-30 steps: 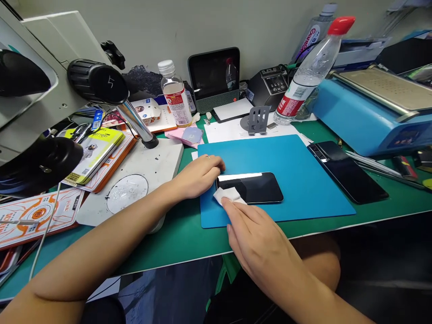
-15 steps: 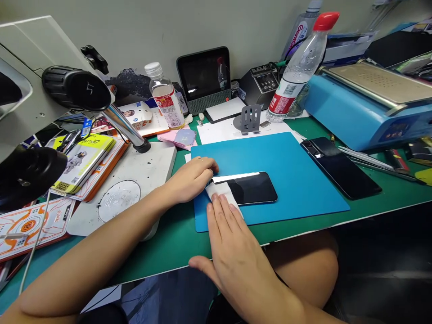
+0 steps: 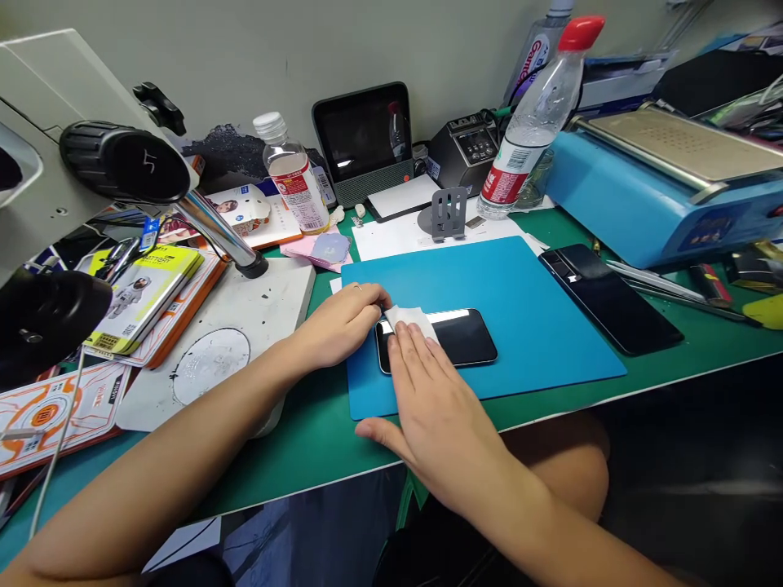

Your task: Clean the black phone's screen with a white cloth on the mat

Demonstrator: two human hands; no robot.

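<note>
A black phone (image 3: 458,336) lies screen up on a blue mat (image 3: 489,310) on the green bench. My left hand (image 3: 342,322) rests curled at the phone's left end and steadies it. My right hand (image 3: 428,391) lies flat with fingers stretched out, pressing a small white wipe (image 3: 409,316) onto the left part of the screen.
A second dark phone (image 3: 608,297) lies right of the mat. A blue machine (image 3: 666,179) stands at the right, bottles (image 3: 532,122) and a small screen device (image 3: 360,139) at the back. A microscope (image 3: 91,171) with its white base (image 3: 245,326) and boxes (image 3: 147,293) fill the left.
My right hand has slid the white wipe from the phone's near left corner up across the screen's left end. The left hand stays put.
</note>
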